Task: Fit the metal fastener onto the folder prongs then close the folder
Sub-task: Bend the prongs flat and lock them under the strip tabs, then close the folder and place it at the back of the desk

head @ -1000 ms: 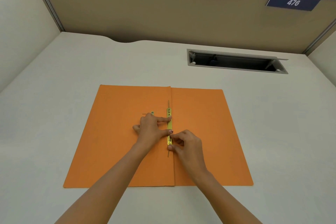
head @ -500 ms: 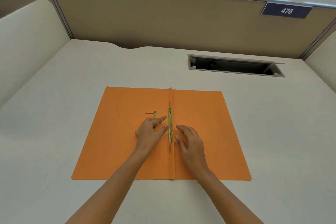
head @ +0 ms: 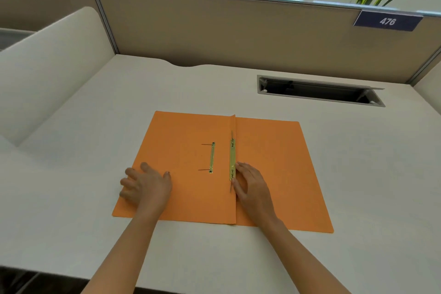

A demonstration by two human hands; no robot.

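Observation:
An orange folder (head: 274, 164) lies open and flat on the desk. A gold metal fastener bar (head: 232, 159) sits along its centre fold, with thin prongs sticking out at both ends. A second gold strip (head: 211, 158) with two thin prongs pointing left lies on the left flap. My left hand (head: 145, 185) rests flat at the left flap's outer edge, fingers spread. My right hand (head: 250, 182) lies flat on the right flap, its fingertips touching the near end of the fastener bar.
The cream desk (head: 95, 131) is boxed in by tan partition walls (head: 214, 28). An open cable slot (head: 317, 90) is set in the desk at the back right. Number plates 475 and 476 hang on the partition, with plants behind.
My left hand has slid left from the fastener to the left flap's outer edge, uncovering the second strip. My right hand let go of the bar and lies flat. The camera tilted up.

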